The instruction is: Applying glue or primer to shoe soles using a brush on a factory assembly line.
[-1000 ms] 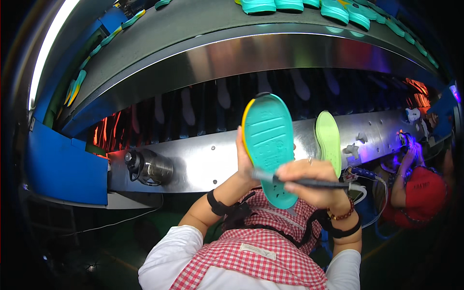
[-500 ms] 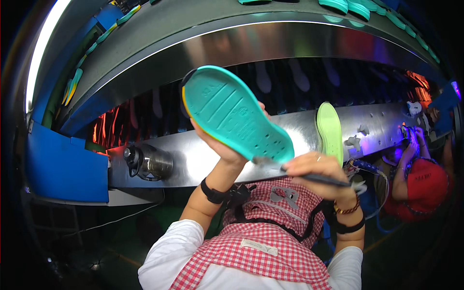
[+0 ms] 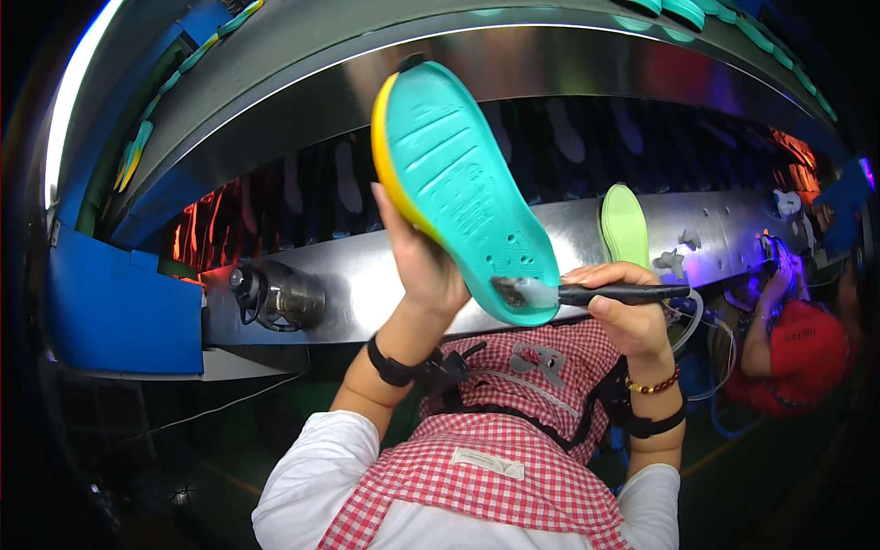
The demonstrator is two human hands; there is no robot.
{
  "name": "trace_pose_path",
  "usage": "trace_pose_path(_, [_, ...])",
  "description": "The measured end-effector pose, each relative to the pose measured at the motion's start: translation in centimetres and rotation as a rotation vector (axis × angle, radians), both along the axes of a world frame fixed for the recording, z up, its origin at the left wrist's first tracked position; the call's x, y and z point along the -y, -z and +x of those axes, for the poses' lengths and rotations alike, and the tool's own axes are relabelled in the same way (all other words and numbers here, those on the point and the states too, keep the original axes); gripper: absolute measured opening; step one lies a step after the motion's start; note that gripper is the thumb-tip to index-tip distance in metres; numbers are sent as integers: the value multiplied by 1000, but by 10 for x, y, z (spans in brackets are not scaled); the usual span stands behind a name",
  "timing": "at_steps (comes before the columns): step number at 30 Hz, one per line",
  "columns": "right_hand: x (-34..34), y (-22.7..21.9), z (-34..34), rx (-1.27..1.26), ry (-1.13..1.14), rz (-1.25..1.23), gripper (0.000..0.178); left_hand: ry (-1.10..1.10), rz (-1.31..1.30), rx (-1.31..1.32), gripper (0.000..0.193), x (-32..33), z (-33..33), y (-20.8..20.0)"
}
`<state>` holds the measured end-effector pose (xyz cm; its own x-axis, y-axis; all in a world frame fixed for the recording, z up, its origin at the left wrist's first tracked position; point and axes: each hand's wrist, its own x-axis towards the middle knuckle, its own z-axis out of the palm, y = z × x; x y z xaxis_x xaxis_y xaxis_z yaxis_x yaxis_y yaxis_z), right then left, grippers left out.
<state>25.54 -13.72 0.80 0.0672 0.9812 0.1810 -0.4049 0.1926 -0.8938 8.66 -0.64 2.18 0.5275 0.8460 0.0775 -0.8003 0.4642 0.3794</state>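
Observation:
A teal shoe sole [image 3: 463,192] with a yellow side edge and a black patch at its far end is tilted up in front of me. My left hand [image 3: 423,266] grips it from beneath along its left side, the fingers partly hidden behind it. In my right hand [image 3: 632,316] is a brush [image 3: 610,294] with a black handle, held nearly level. Its bristles [image 3: 518,291] lie against the face of the sole at the near end, by the small holes. A pale hose [image 3: 694,321] shows beside the handle's outer end.
A dark drink bottle [image 3: 280,295] stands at the left on the metal ledge [image 3: 353,289]. A light-green sole [image 3: 624,225] lies right of my work. Beyond, a belt [image 3: 302,60] carries teal soles [image 3: 683,13]. At right, a co-worker in a red cap [image 3: 807,344] works close by.
The sole has moved away from me and turned, showing more of its yellow side. The brush has swung level, and its bristles now rest farther onto the near end.

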Motion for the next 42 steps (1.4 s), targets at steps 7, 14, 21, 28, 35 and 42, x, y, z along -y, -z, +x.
trace_pose_path(7, [8,-28,-14,451,-105,-80,21,349,171,-199,66,17,-5,34])
trace_pose_path(14, [4,-24,-9,645,-178,220,20,673,243,-287,54,6,-9,17])
trace_pose_path(21, [11,-41,5,739,-132,309,19,915,225,-525,55,-1,-20,7])
trace_pose_path(28, [17,-43,13,891,-272,243,21,860,130,-790,54,-5,-34,10])
trace_pose_path(35, [19,-43,16,849,-280,250,21,807,148,-617,55,-11,-53,4])
trace_pose_path(42, [25,-22,9,817,-68,220,20,615,390,-699,59,-13,-66,-14])
